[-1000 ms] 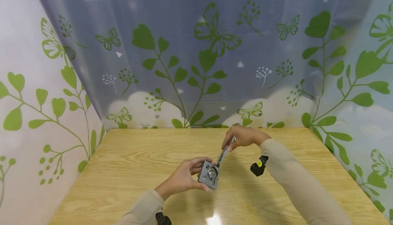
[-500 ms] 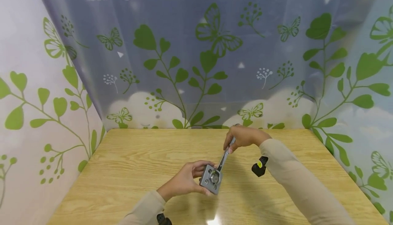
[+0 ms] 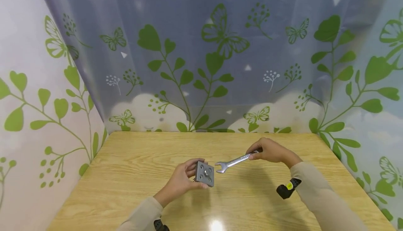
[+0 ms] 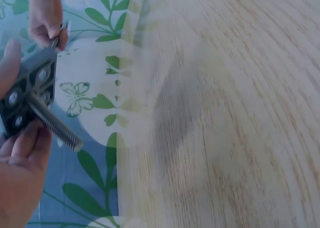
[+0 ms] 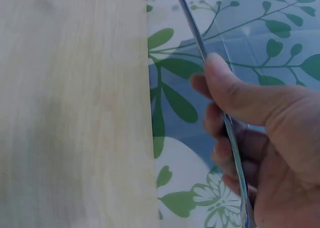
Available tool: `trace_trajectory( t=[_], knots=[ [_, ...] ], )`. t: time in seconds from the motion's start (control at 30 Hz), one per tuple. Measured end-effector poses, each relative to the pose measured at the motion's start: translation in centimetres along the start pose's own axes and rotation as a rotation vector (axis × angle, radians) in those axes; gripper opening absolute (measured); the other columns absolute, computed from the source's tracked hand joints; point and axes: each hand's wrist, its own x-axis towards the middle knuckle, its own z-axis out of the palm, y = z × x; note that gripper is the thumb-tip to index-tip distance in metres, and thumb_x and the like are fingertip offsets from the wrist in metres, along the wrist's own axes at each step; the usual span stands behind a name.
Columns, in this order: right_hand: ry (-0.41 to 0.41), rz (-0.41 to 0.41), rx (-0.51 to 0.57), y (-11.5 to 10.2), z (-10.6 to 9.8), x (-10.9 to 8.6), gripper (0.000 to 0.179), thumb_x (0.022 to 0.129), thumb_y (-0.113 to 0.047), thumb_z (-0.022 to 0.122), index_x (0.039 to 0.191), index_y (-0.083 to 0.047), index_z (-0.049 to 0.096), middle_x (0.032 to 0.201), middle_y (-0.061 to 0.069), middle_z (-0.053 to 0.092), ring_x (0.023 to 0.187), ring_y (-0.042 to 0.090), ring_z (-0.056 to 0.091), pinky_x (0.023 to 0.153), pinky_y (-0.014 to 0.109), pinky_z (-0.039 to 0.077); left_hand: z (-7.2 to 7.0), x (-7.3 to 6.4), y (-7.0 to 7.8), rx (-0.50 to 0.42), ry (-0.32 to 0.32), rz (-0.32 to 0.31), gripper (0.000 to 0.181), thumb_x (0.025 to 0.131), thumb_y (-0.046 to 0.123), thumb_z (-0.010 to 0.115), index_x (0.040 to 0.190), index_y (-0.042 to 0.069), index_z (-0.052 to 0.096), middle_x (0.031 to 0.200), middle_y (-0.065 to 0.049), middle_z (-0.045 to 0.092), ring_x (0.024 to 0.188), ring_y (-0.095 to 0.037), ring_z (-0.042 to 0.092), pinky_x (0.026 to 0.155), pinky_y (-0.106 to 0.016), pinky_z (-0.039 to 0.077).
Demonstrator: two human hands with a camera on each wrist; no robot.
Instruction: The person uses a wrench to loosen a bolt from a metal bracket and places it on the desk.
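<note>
My left hand (image 3: 181,181) grips a square grey metal plate (image 3: 201,179) by its edges, thumb below and fingers behind. The plate has holes near its corners and a bolt head (image 3: 206,172) at its centre. In the left wrist view the bolt's threaded shank (image 4: 55,122) sticks out from the plate's back. To the right, my right hand (image 3: 269,150) holds a silver open-end wrench (image 3: 236,161), pinched near its far end. The wrench's open jaw points left at the plate, with a small gap between them. In the right wrist view the wrench (image 5: 235,153) runs edge-on through the curled fingers.
Both hands are above a wooden table (image 3: 141,150). Behind the table hangs a curtain (image 3: 176,59) printed with leaves and butterflies, and similar printed sheets stand at both sides. A black camera (image 3: 286,189) is strapped on the right wrist.
The wrench has come away from the bolt head and swung to lie flatter. My right hand has moved right and slightly down. The left hand has shifted left and up, turning the plate.
</note>
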Motion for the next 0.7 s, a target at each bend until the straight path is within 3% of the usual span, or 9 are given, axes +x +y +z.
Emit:
trace_trajectory(
  t=[0.17,0.33,0.57,0.7],
  knots=[
    [0.16,0.048,0.023,-0.2,2.6,-2.2,0.028,0.092,-0.023,0.064,0.109,-0.002,0.071,0.091,0.002,0.07,0.06,0.004,0.048,0.052,0.022,0.041,0.1,0.1,0.1,0.006,0.14,-0.011,0.081,0.067,0.015,0.086,0.137,0.002,0.046,0.137,-0.017,0.053,0.123,-0.028,0.055,0.097,-0.031,0.05],
    [0.314,0.094,0.052,-2.1,5.6,-3.1,0.029,0.093,-0.026,0.063,0.11,-0.004,0.071,0.088,0.002,0.069,0.058,0.006,0.045,0.048,0.022,0.039,0.2,0.4,0.1,-0.011,0.237,-0.031,0.082,0.067,0.014,0.086,0.138,0.001,0.045,0.137,-0.019,0.052,0.122,-0.029,0.056,0.093,-0.031,0.053],
    [0.404,0.159,0.166,-4.6,9.2,-3.6,0.033,0.093,-0.027,0.062,0.111,0.0,0.07,0.096,0.008,0.072,0.072,0.013,0.061,0.058,0.023,0.052,0.3,0.7,-0.2,-0.057,0.304,-0.05,0.079,0.07,0.008,0.084,0.137,0.0,0.045,0.134,-0.02,0.054,0.121,-0.03,0.056,0.091,-0.029,0.053],
    [0.448,0.183,0.173,-5.4,11.1,-3.9,0.033,0.093,-0.027,0.063,0.109,0.001,0.07,0.094,0.007,0.072,0.073,0.012,0.063,0.062,0.022,0.055,0.5,0.7,-0.2,-0.054,0.321,-0.053,0.077,0.071,0.007,0.084,0.137,-0.001,0.045,0.134,-0.021,0.055,0.12,-0.03,0.057,0.09,-0.029,0.054]
  ],
)
